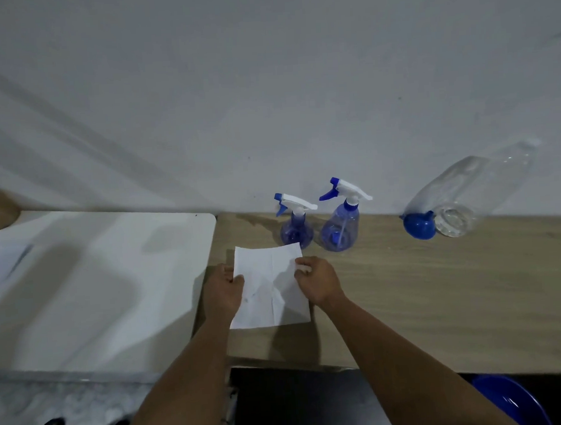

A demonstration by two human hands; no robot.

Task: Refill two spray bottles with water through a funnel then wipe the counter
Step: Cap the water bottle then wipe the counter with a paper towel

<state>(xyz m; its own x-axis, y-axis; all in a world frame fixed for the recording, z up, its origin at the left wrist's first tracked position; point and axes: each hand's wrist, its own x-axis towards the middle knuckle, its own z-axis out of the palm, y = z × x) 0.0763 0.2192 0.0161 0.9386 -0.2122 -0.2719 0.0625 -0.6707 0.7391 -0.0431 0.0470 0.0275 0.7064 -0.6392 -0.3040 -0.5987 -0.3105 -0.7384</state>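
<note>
Wood-grain counter (439,285) under a pale wall: left hand (224,288) and right hand (318,280) each pinch a side of a white paper towel (270,287). Behind stand two blue spray bottles (296,221) (341,222), contents unclear; further right, a blue funnel (419,225) touches a clear plastic bottle (473,189).

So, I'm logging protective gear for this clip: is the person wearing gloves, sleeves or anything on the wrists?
No. The left hand and right hand are bare, no gloves. Both forearms are uncovered as far as the view shows, with no sleeve, watch, bracelet or ring visible.
</note>
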